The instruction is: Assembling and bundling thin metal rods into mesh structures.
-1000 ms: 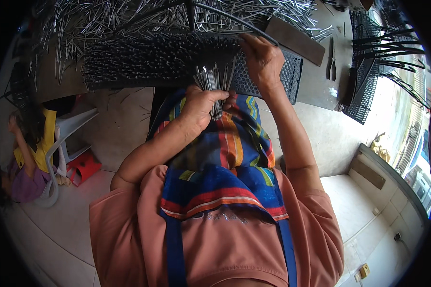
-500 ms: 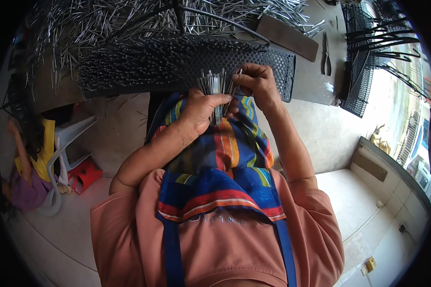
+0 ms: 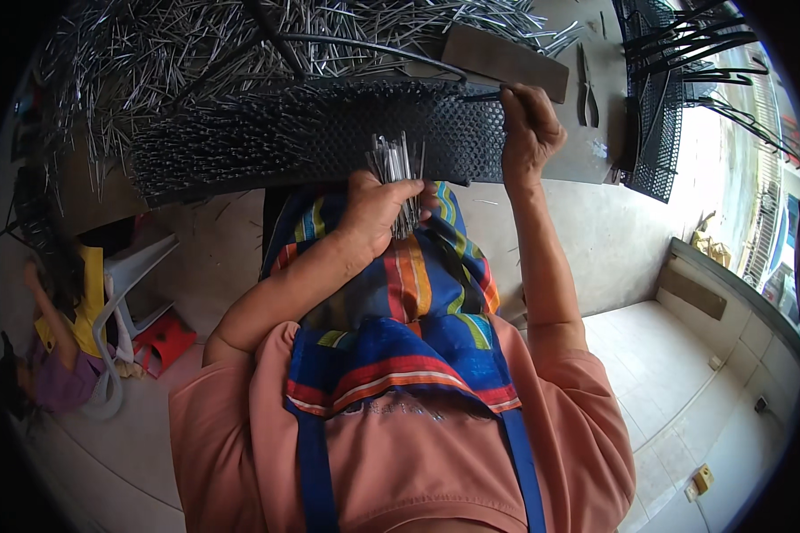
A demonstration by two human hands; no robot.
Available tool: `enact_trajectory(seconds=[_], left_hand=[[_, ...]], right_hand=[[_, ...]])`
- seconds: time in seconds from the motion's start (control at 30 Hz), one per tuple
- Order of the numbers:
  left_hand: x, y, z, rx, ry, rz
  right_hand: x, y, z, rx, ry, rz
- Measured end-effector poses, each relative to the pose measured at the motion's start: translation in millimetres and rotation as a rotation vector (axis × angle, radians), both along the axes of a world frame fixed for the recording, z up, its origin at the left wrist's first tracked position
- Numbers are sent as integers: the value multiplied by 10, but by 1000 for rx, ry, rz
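Observation:
My left hand [image 3: 371,211] is closed around an upright bundle of thin metal rods [image 3: 398,160], held above my lap. Up at the right end of a dark perforated metal panel [image 3: 471,142], my right hand [image 3: 532,133] has its fingers pinched together. What lies between those fingertips is hidden, and whether they touch the panel's edge I cannot tell. Many dark-tipped rods [image 3: 231,129] stand crowded in the holes across the panel's left part, while bare holes show towards its right.
Behind the panel lies a heap of loose metal rods [image 3: 169,44], crossed by a dark bar frame [image 3: 364,49]. A flat brown plate [image 3: 507,62] and pliers [image 3: 588,89] rest on the right. Black mesh racks [image 3: 656,133] stand farther right. Another person's arm [image 3: 55,311] shows at far left.
My right hand has left the rod bundle and moved up and right to the panel's end. My left hand keeps hold of the bundle. The whole view has shifted slightly.

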State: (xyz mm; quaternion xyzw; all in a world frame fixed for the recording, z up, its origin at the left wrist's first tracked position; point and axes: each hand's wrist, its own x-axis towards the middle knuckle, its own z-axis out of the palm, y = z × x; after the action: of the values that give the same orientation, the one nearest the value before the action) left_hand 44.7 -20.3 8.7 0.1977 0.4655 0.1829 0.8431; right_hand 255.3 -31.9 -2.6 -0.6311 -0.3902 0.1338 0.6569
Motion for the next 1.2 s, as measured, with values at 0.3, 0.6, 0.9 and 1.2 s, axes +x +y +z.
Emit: enact_trajectory(seconds=[0.3, 0.6, 0.9, 1.2], left_hand=[[101, -18, 21, -27, 22, -31], [144, -11, -2, -21, -7, -15], [189, 7, -46, -54, -11, -26], [215, 2, -95, -86, -8, -21]], right_hand=[[46, 22, -8, -68, -281, 47], [125, 141, 78, -125, -360, 65], [65, 133, 65, -164, -408, 73], [34, 164, -20, -404, -572, 52]])
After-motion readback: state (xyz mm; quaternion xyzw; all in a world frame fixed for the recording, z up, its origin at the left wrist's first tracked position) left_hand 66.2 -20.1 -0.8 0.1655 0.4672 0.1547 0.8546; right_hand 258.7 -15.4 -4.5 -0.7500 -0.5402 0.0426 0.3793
